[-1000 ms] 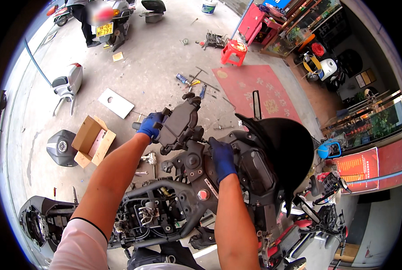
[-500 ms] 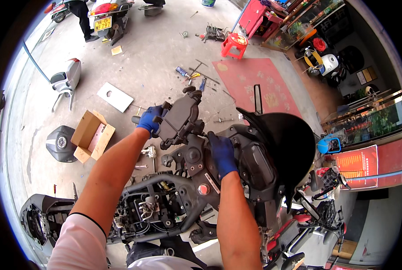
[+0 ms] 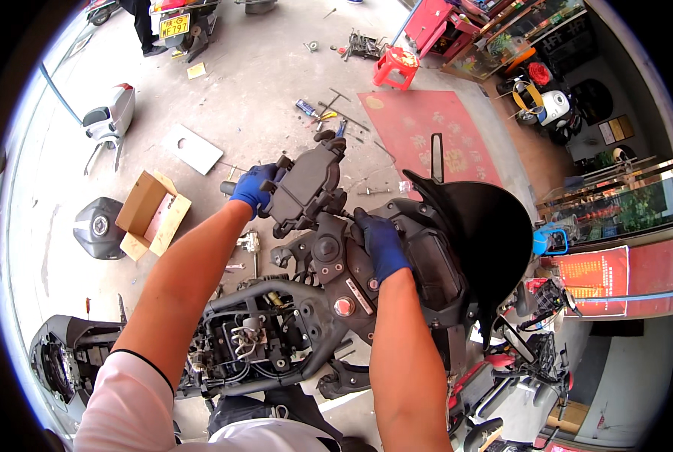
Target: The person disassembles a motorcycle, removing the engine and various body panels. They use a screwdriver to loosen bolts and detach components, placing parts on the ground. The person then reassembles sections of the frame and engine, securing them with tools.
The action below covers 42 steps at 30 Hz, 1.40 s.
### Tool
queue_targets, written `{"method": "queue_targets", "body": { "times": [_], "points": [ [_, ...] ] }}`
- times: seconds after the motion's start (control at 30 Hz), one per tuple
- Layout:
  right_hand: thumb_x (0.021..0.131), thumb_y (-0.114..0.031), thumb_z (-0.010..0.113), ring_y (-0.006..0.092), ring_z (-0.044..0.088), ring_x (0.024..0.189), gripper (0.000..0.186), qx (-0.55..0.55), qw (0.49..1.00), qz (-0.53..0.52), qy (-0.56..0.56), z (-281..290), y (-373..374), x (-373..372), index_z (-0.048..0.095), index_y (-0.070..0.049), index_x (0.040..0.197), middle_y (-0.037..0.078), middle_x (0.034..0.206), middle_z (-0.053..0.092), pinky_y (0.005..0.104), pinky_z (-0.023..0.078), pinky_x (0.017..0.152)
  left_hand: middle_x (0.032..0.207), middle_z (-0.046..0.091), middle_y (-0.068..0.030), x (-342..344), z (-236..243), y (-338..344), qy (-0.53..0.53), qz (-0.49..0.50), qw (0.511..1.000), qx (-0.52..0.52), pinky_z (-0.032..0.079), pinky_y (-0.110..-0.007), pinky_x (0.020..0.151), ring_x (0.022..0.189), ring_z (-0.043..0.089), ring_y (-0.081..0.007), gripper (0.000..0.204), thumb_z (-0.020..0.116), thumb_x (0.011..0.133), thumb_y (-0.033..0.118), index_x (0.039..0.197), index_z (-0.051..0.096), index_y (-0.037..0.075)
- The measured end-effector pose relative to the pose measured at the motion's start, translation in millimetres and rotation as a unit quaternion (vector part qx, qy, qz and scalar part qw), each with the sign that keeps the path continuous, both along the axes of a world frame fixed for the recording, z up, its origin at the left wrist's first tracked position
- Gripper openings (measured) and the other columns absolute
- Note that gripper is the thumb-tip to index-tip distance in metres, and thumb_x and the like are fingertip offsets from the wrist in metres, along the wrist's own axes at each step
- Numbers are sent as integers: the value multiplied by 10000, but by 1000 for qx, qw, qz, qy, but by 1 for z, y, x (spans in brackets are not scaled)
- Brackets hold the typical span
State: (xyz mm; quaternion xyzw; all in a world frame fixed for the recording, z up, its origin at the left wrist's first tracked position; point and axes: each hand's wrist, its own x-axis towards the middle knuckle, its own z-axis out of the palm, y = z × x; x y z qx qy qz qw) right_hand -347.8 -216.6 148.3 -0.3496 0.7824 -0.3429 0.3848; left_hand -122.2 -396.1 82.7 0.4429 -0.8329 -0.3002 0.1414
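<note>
A partly stripped black motorcycle (image 3: 314, 320) stands before me, its front to the right. My left hand (image 3: 252, 188), in a blue glove, is closed around the handlebar (image 3: 229, 187), whose end sticks out to the left. Beside those fingers, a black mount with clawed corners (image 3: 306, 184), like a phone holder, sits tilted above the steering head (image 3: 327, 248). My right hand (image 3: 382, 245), also gloved, lies between the steering head and the instrument panel (image 3: 434, 267). Its fingers curl near the mount's lower end, and what they hold is hidden.
Beyond the bike lie hand tools (image 3: 325, 113), a white panel (image 3: 193, 149), an open cardboard box (image 3: 152, 215) and a dark tank cover (image 3: 100, 228). A red stool (image 3: 397, 68) stands by a red mat (image 3: 438, 132). The black windscreen (image 3: 495, 241) juts out on the right.
The whole view has shifted slightly, with the floor items now higher in the picture. Both hands keep about the same places on the motorcycle.
</note>
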Motion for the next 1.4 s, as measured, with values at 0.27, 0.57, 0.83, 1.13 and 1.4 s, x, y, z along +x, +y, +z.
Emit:
{"method": "queue_targets", "body": {
  "times": [0.27, 0.57, 0.83, 1.13, 1.4],
  "points": [
    [933, -377, 542, 242, 482, 647, 419, -132, 975, 156, 93, -1, 9, -4, 631, 1, 778, 124, 675, 559, 369, 399, 631, 962, 666, -213, 6, 25, 14, -18, 45, 999, 11, 490, -460, 800, 961, 619, -400, 276, 620, 743, 181, 999, 630, 78],
    [836, -346, 559, 181, 445, 623, 374, 1, 982, -78, -174, -50, -16, -13, 637, 18, 806, 75, 674, 547, 352, 374, 602, 985, 657, -227, 11, -11, 1, -14, 56, 998, -14, 507, -449, 803, 958, 621, -405, 351, 665, 708, 140, 1045, 615, 56],
    [845, -328, 494, 249, 458, 588, 356, 123, 986, -19, -115, -53, -26, -20, 627, -4, 785, 133, 680, 565, 387, 397, 573, 1008, 667, -205, 18, -35, -20, -61, -155, 986, -16, 516, -407, 811, 912, 648, -370, 270, 626, 783, 89, 1048, 622, 35],
    [857, -162, 507, 357, 627, 739, 222, 71, 972, 177, 134, -41, -27, -13, 639, 15, 870, 241, 811, 646, 444, 494, 689, 1042, 683, -76, 21, -28, -29, 151, 150, 791, 573, 519, -298, 793, 876, 661, -180, 311, 669, 813, 176, 1105, 646, 70],
    [827, -104, 547, 400, 655, 895, 162, 39, 868, 316, 381, -34, -34, 4, 658, -24, 914, 245, 897, 668, 467, 522, 780, 1009, 693, -95, 30, -19, -8, 168, 215, 778, 566, 542, -334, 715, 855, 675, -200, 236, 589, 885, 184, 1078, 658, 68]
  ]
}}
